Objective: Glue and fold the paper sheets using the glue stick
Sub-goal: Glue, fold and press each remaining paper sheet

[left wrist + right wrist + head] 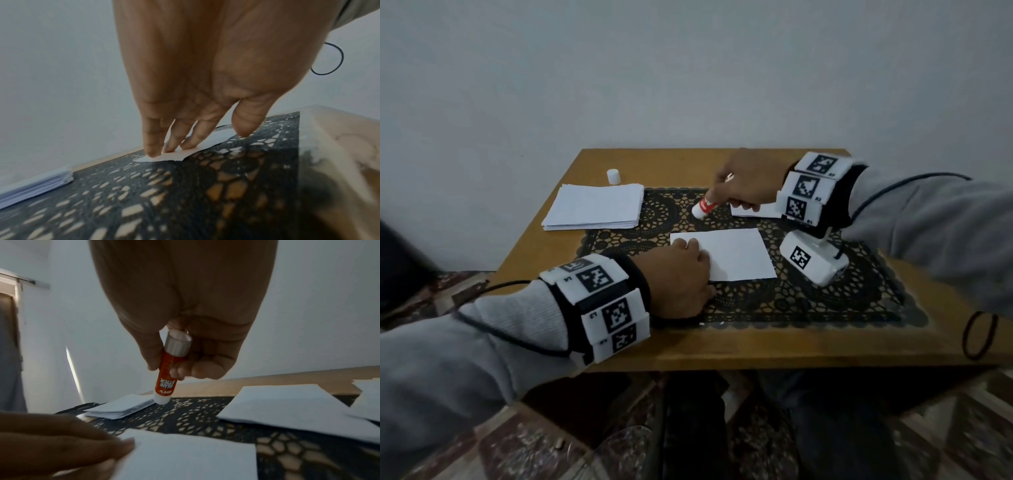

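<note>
Glue stick [703, 208] pinched uncapped in right hand [748, 183], off the sheet [736, 255]; left hand [681, 277] flat, pinning it. Risked smearing the lace mat [825, 301].

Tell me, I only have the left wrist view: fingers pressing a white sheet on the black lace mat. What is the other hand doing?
Observer: The right hand grips an orange-and-white glue stick, its tip pointing down above the black lace mat.
Operator: Is it capped?
Observer: No. A small white cap stands on the wooden table, behind the stack of white paper.
Operator: Any finished sheets?
Observer: Another white sheet lies right of the glue stick; whether it is glued, I cannot tell.
</note>
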`<state>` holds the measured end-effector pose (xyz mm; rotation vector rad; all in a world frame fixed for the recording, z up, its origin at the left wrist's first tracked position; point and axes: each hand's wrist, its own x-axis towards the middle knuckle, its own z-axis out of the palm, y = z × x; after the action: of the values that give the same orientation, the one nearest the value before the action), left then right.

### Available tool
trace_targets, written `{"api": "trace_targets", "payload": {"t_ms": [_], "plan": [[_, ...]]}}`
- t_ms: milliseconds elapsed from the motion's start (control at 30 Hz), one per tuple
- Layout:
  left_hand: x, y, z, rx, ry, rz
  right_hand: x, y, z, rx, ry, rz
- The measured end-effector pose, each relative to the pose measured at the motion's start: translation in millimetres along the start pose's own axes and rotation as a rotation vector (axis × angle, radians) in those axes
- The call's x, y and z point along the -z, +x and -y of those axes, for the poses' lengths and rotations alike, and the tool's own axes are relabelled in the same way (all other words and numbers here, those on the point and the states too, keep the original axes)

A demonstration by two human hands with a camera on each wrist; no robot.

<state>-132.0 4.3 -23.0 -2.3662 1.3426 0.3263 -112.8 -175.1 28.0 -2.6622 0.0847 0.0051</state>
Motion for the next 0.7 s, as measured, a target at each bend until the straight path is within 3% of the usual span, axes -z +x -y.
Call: {"api": "trace_targets", "payload": {"t_ms": [333, 433, 700], "plan": [[-2.0, -2.1, -2.5, -0.013, -0.071, -0.060, -44.3, 14.9, 28.2, 0.109, -0.044, -0.027], [-2.9, -2.8, 0.7, -0.025, -0.075, -0.061, -48.6, 18.9, 30.4, 0.088, 0.008, -0.015], [-4.3, -2.2, 4.6, -0.045, -0.077, -0.074, -46.3, 16.4, 25.2, 0.108, -0.133, -0.061]]}}
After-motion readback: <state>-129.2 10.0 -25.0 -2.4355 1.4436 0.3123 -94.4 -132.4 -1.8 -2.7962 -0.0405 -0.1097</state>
